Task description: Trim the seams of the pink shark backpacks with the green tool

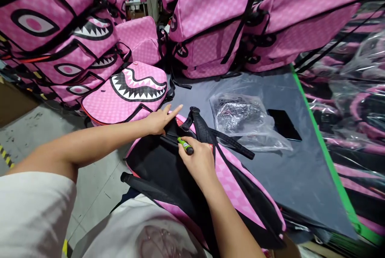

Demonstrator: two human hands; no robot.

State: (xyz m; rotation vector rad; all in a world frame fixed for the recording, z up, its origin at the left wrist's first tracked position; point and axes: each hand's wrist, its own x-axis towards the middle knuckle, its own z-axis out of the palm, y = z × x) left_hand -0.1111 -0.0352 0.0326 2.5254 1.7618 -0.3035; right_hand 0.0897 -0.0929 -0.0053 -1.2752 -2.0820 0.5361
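Observation:
A pink checkered backpack [237, 186] lies with its black back panel up on the grey table [300, 170], its black straps [210, 132] spread across it. My left hand [161, 119] rests on the top of the backpack, forefinger stretched out, the other fingers pressed on the black fabric. My right hand [197, 162] is closed around a small green-and-black tool [185, 146] held against the black panel near the straps.
Stacks of pink backpacks with shark-mouth and eye prints [69, 37] rise at the left and back. One shark-mouth backpack [129, 93] lies beside my left hand. A clear plastic bag [243, 117] and a black phone [284, 124] lie on the table. Bagged backpacks [357, 101] fill the right.

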